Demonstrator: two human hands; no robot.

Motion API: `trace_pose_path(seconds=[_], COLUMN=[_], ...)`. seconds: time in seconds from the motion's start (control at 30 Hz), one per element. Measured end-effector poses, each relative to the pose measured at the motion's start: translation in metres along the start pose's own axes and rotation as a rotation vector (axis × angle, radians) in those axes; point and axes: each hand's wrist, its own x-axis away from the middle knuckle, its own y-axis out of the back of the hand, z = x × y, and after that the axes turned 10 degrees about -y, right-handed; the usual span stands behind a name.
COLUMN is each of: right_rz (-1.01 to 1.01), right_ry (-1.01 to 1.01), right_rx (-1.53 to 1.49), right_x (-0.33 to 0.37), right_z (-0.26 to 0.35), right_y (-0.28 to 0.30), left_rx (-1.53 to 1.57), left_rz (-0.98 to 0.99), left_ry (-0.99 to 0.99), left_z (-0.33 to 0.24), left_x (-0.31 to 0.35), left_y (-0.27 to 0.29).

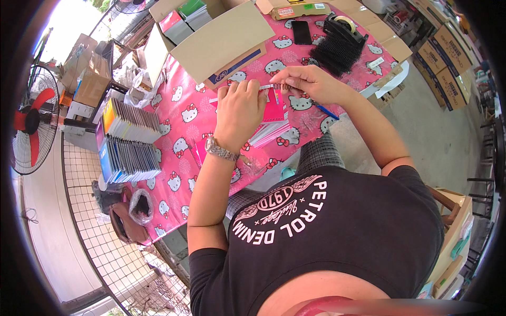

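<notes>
My left hand [241, 108], wearing a metal watch, is closed over the upper edge of a bright pink notebook [272, 107]. Along that edge runs a thin dark spiral binding coil [279, 86]. The coil's right end sits between the pinched thumb and fingers of my right hand [310, 83]. Beneath the notebook lies a stack of pink-covered pads [271, 134], their white page edges showing. A blue pen-like tool [327, 111] rests on the table just below my right hand. My left fingers hide part of the coil and the notebook's left side.
A pile of black spiral coils [337, 52], a tape dispenser [345, 25] and a phone [302, 32] lie at the back right. An open cardboard box [221, 45] stands behind my hands. Notebook stacks [130, 158] occupy the left, near a fan [32, 122].
</notes>
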Motion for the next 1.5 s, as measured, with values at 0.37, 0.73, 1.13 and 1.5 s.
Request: trace_pose_path(seconds=[0.37,0.73,1.13,1.5], right_rz=[-0.143,-0.708,0.155,0.088], right_ry=[0.000,-0.202,0.167,0.275], right_rx=[0.328,0.883,-0.315,-0.284], right_x=[0.016,-0.096,-0.045,0.000], right_z=[0.041,-0.210,0.000,-0.022], right_y=[-0.019,-0.004,0.032,0.015], left_rx=[0.154,0.273,0.200,0.142], left_rz=[0.024,-0.003,-0.124,-0.174], left_ry=[-0.088,-0.131,0.140,0.130], left_z=[-0.007,0.006,0.006,0.007], left_x=[-0.004,0.001,0.023,0.022], left_y=[0.008,0.002,-0.013,-0.004])
